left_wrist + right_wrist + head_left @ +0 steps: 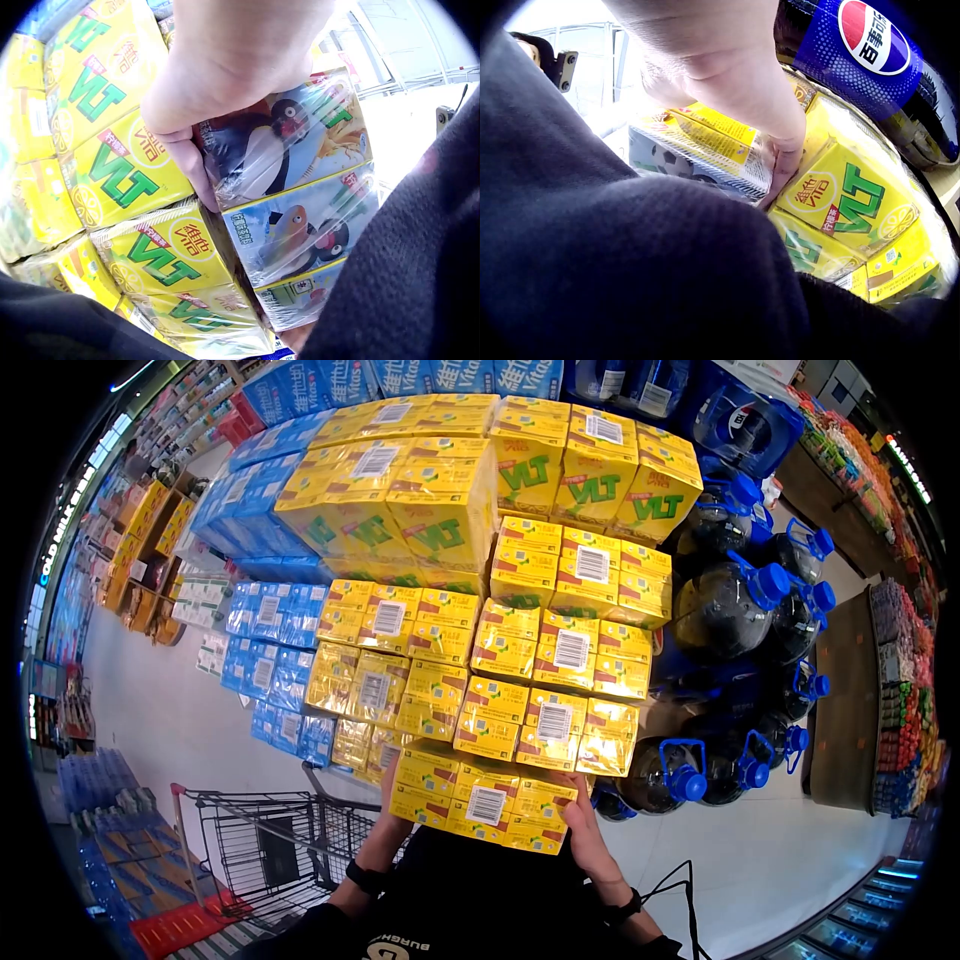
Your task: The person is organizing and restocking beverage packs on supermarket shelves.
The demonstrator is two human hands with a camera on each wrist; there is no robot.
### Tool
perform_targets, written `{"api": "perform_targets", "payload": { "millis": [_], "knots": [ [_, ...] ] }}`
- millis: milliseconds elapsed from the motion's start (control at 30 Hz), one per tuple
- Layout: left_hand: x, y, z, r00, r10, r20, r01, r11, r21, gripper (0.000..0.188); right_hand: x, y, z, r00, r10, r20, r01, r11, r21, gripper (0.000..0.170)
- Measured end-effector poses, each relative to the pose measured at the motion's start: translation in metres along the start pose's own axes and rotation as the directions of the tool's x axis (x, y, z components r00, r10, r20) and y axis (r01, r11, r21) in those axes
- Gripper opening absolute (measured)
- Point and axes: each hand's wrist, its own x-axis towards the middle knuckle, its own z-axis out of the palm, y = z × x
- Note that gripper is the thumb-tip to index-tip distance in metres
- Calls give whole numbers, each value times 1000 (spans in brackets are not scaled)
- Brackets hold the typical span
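A shrink-wrapped pack of yellow juice-box cartons [487, 806] is held between both hands at the front of the stack, in front of the body. The left hand [393, 815] grips its left end. In the left wrist view, that hand's [232, 82] fingers bend round the edge beside a printed penguin side [289, 217]. At the right end the right hand [590, 840] holds on, thumb toward the top. The right wrist view shows this hand [720, 82] with fingers tucked between the held pack [712, 142] and a yellow VLT pack [847, 195]. Some fingertips are hidden.
Stepped stacks of yellow VLT packs [440, 510] rise ahead, with blue packs [265, 615] to their left. Large dark cola bottles [730, 610] with blue caps stand right. A wire shopping cart [270, 840] is at the lower left. Shelves [900, 700] line the far right.
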Motion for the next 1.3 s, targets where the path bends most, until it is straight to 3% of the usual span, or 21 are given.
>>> {"api": "perform_targets", "payload": {
  "millis": [67,133,233,300,400,500,567,767,900,1300],
  "knots": [
    [-1,4,1,995,-104,-13,101,988,-120,34,0,2,-1,1000,-10,6,10,1000,3,65],
    [-2,5,2,993,-116,-6,114,981,-158,34,0,4,-1,1000,-17,9,17,1000,9,65],
    [-1,5,1,996,-93,11,94,988,-123,35,1,5,-1,999,-27,21,27,1000,8,66],
    [-1,11,0,978,-206,1,204,968,-146,35,1,9,-4,999,-32,30,32,999,-10,67],
    [0,10,-1,990,-142,9,142,990,4,34,2,8,-4,999,-33,28,34,999,-10,67],
    [-2,16,8,995,-87,-44,82,991,-108,33,0,4,0,1000,-16,16,15,1000,15,67],
    [-3,1,2,981,-187,-52,175,969,-175,33,1,3,0,1000,-16,16,16,1000,19,67],
    [4,19,11,929,-367,-58,328,884,-334,32,0,10,-4,1000,-9,10,10,1000,-15,68],
    [1,14,9,975,-219,-42,203,948,-244,33,0,7,-2,1000,-14,15,14,1000,4,67],
    [-2,33,14,985,-173,-8,164,948,-273,37,-1,8,-2,1000,-10,6,10,1000,-4,65]
  ]
}}
